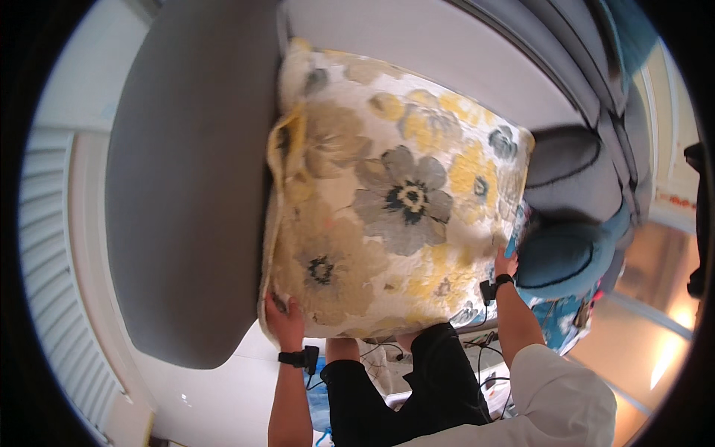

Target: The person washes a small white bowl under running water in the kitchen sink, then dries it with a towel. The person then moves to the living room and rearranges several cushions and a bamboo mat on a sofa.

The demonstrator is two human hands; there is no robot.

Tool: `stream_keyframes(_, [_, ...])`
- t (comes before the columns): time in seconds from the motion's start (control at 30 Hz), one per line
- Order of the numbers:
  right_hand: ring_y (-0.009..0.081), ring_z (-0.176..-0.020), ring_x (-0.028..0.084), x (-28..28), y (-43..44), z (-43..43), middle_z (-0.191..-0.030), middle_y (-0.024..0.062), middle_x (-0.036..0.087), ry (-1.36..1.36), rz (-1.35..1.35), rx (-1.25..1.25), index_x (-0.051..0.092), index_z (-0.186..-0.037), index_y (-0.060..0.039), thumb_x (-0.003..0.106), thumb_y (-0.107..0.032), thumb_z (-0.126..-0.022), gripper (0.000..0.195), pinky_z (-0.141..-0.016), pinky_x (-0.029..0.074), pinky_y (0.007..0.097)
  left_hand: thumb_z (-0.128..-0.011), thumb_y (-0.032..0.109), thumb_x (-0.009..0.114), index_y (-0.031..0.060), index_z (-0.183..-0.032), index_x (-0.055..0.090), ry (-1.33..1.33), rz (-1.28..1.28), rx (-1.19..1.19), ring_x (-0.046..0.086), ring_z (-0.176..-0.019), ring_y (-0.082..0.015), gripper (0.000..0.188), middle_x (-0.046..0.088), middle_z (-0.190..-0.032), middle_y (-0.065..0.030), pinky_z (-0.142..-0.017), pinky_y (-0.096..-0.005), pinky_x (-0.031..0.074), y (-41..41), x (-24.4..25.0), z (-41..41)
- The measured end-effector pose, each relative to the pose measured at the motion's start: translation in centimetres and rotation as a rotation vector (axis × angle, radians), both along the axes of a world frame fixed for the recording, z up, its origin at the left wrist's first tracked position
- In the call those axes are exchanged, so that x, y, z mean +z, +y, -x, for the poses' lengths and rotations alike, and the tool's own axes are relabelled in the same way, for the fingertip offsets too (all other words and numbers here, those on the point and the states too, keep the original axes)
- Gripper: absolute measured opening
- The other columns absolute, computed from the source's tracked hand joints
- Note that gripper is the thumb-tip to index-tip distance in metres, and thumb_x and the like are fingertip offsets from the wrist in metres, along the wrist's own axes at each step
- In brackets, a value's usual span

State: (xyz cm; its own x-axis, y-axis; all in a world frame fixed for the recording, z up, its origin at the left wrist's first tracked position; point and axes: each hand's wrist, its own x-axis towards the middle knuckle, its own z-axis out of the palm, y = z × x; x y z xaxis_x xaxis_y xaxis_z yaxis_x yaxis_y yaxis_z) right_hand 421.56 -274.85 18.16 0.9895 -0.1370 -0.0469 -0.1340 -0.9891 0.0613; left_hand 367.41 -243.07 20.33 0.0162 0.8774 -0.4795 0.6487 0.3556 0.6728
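A quilted floral cover (pixel 413 195) in white, yellow and grey lies spread over a sofa seat. My left hand (pixel 286 321) grips its near left corner, beside the grey sofa arm. At its right edge, my right hand (pixel 505 262) holds the border, with the fingers partly hidden by fabric. Along the left side the cover's edge is rumpled and folded up against the sofa arm. A black strap with a small device sits on each wrist.
The large grey sofa arm (pixel 190 184) stands at left, the pale backrest (pixel 447 56) at the far side. Grey and teal cushions (pixel 558 260) are at right. Cables (pixel 491 349) hang near the legs. A white radiator or slatted panel (pixel 50 223) is at far left.
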Motion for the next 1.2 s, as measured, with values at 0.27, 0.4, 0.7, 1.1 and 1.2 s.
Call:
stream_keyframes(0.27, [0.0459, -0.094, 0.061, -0.9, -5.6, 4.0, -0.097, 0.0261, 0.065, 0.017, -0.221, 0.462, 0.064, -0.096, -0.0013, 0.06, -0.041, -0.098, 0.04, -0.078, 0.047, 0.0521, -0.083, 0.001, 0.057, 0.0009, -0.151, 0.039, -0.187, 0.0, -0.162, 0.049, -0.132, -0.0267, 0.07, 0.05, -0.147, -0.0146, -0.114, -0.0383, 0.036, 2.3, -3.5, 2.9])
stream_keyframes(0.4, [0.0559, -0.081, 0.057, 4.8, -5.3, 1.2, -0.082, 0.033, 0.061, -0.038, -0.478, 0.217, 0.058, -0.097, -0.0015, 0.052, -0.034, -0.105, 0.034, -0.069, 0.044, 0.0583, -0.097, 0.01, 0.06, -0.0006, -0.15, 0.039, -0.173, -0.002, -0.011, 0.053, -0.125, -0.0235, 0.058, 0.053, -0.141, -0.0145, -0.107, -0.0361, 0.041, 1.9, -3.3, 3.2])
stream_keyframes(0.7, [0.0493, -0.073, 0.057, 5.4, -3.9, 1.0, -0.081, 0.0276, 0.062, -0.114, -0.458, 0.075, 0.061, -0.098, 0.0002, 0.056, -0.033, -0.105, 0.035, -0.066, 0.048, 0.0488, -0.096, 0.014, 0.066, 0.008, -0.144, 0.055, 0.376, -0.405, -0.354, 0.057, -0.102, -0.0235, 0.05, 0.055, -0.122, -0.0181, -0.077, -0.031, 0.052, 2.1, -3.8, 5.4])
stream_keyframes(1.1, [0.0395, -0.119, 0.056, 14.6, 25.7, 10.4, -0.128, 0.0203, 0.061, 0.066, -0.737, 1.292, 0.062, -0.128, -0.0014, 0.06, 0.005, -0.086, 0.042, -0.104, 0.044, 0.0445, -0.1, 0.014, 0.054, 0.003, -0.148, 0.046, 0.322, -0.419, -0.109, 0.043, -0.134, -0.0408, 0.05, 0.046, -0.145, -0.0247, -0.113, -0.0478, 0.033, -2.1, -1.0, 6.1])
stream_keyframes(1.2, [0.037, -0.124, 0.055, 16.2, 39.2, 14.1, -0.126, 0.0165, 0.062, 0.154, -0.634, 1.64, 0.063, -0.126, -0.0036, 0.062, 0.003, -0.081, 0.045, -0.106, 0.044, 0.0444, -0.099, 0.012, 0.053, 0.0029, -0.152, 0.038, 0.3, -0.332, -0.029, 0.042, -0.134, -0.0423, 0.056, 0.044, -0.146, -0.0258, -0.113, -0.0477, 0.033, -2.9, -1.4, 6.1])
